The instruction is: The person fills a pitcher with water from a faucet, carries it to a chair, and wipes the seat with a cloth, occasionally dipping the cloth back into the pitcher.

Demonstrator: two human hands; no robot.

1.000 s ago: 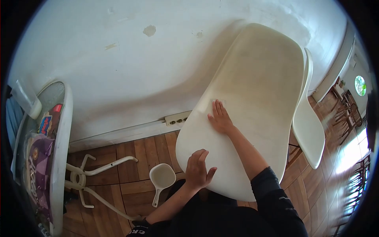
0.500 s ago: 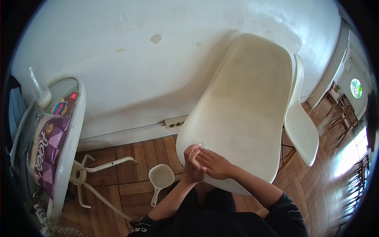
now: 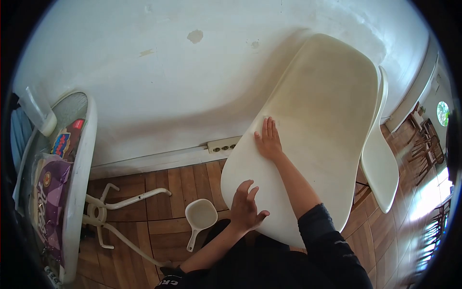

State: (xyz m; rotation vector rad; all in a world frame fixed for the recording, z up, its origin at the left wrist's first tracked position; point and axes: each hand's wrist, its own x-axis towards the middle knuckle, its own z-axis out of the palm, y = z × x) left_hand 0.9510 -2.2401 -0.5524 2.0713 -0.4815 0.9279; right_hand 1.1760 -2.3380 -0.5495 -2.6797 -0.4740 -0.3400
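Note:
A cream-white moulded chair [image 3: 308,159] fills the middle of the view in front of me. My right hand [image 3: 269,139] lies flat against its surface near the left edge, fingers stretched out. A small whitish bit [image 3: 265,117] shows at those fingertips; what it is I cannot make out. Lower down, by the chair's near edge, my left hand [image 3: 247,210] is held with bent fingers apart and nothing in it. Below left of the chair, a white long-handled dipper [image 3: 201,215] rests on the wooden floor.
A second white chair [image 3: 380,161] stands close on the right. At left a white-rimmed round table [image 3: 87,144] holds a purple snack bag [image 3: 53,192], another packet [image 3: 67,139] and a clear container [image 3: 41,113]. A socket strip [image 3: 222,145] runs along the wall base.
My hands, together over the chair's near edge before, have come apart. The right moved up onto the chair's surface; the left stayed low and spread its fingers. The view shifted slightly.

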